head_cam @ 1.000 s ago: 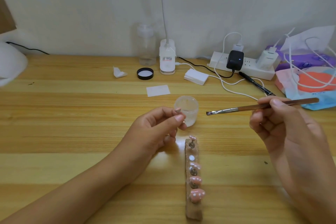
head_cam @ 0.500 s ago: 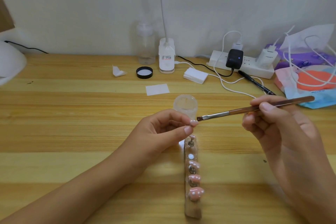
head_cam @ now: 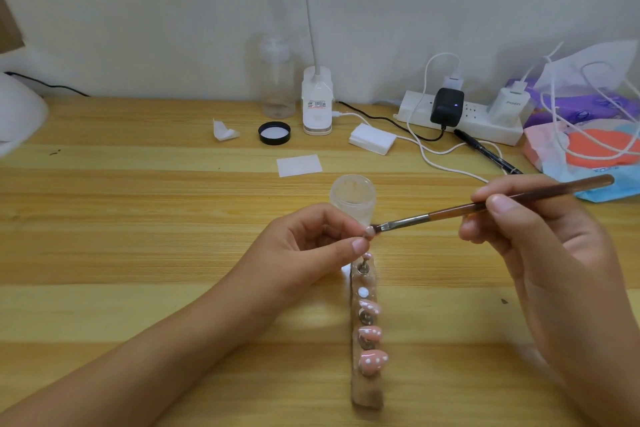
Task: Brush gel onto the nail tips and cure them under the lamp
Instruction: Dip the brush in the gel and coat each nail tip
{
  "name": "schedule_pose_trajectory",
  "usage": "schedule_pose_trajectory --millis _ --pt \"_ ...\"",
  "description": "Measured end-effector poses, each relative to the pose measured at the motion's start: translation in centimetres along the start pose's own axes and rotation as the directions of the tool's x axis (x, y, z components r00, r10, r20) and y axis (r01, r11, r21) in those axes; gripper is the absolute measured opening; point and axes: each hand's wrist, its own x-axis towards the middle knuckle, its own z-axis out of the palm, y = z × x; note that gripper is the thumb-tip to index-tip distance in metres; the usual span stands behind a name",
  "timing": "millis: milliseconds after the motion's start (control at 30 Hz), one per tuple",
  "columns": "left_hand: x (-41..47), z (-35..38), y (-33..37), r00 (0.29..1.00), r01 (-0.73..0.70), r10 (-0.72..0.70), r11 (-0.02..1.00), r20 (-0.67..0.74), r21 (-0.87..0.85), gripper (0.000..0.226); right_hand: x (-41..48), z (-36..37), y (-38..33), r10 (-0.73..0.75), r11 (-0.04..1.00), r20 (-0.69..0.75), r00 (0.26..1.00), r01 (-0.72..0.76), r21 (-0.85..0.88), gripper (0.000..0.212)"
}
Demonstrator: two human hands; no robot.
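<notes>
My left hand (head_cam: 308, 246) pinches a small pink nail tip (head_cam: 369, 231) between thumb and fingers. My right hand (head_cam: 540, 236) grips a brown-handled gel brush (head_cam: 485, 206), and its bristles touch that nail tip. Behind them stands an open clear gel jar (head_cam: 353, 196). In front lies a wooden holder strip (head_cam: 366, 388) with several pink, white-dotted nail tips (head_cam: 372, 359) on metal pegs. One spot on the strip shows a bare white disc (head_cam: 363, 292). The white curing lamp (head_cam: 17, 114) sits at the far left edge, partly out of view.
On the wooden table (head_cam: 138, 218) lie a black jar lid (head_cam: 274, 132), white wipes (head_cam: 299, 165), a pad stack (head_cam: 372, 139), a clear pump bottle (head_cam: 277, 80), a white lamp base (head_cam: 317, 104), a power strip (head_cam: 460, 114) with cables, a black pen (head_cam: 485, 154) and bags (head_cam: 588, 135) at right.
The brush tip has moved left and down from mid-air to the nail tip. My left hand has shifted slightly right and closer to the holder, still holding the nail tip.
</notes>
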Motion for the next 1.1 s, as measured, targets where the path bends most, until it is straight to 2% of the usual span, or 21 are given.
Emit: schedule_pose_trajectory --millis 200,433,533,633,733,900,1033,1100 --pt "0.0 0.0 -0.1 1.000 0.016 -0.016 1.000 -0.018 -0.010 0.005 -0.1 -0.2 0.1 -0.136 0.987 -0.028 0.990 0.133 -0.088 0.009" --pt "0.1 -0.1 -0.1 0.999 0.018 -0.018 1.000 -0.027 0.003 0.012 0.4 -0.5 0.5 -0.038 0.999 -0.071 0.997 0.039 0.023 0.015" --pt "0.1 0.0 -0.1 1.000 0.007 -0.007 1.000 -0.016 0.016 0.012 0.4 -0.4 0.5 0.019 0.997 -0.085 0.996 -0.012 0.080 0.030" --pt "0.0 0.0 -0.1 1.000 0.001 0.000 0.999 -0.013 0.034 0.009 0.3 -0.3 0.7 0.034 0.990 -0.085 0.996 -0.022 0.138 0.013" --pt "0.0 0.1 -0.1 1.000 0.002 -0.001 0.998 -0.008 0.070 0.009 0.1 -0.2 0.8 0.028 0.993 -0.079 0.996 -0.018 0.116 0.002" --pt "0.1 0.1 0.2 1.000 -0.008 0.006 0.996 0.023 0.092 0.008 -0.1 0.1 0.3 0.009 0.995 -0.043 0.999 -0.005 0.095 0.013" --pt "0.1 0.1 0.1 1.000 -0.012 0.010 0.993 0.023 0.115 0.011 -0.2 0.2 0.4 -0.015 0.998 -0.018 1.000 0.016 0.063 0.011" --pt "0.0 0.1 0.1 0.999 -0.015 0.011 0.992 0.030 0.125 0.011 -0.3 0.4 0.3 -0.034 0.999 -0.002 0.999 0.034 0.032 0.016"
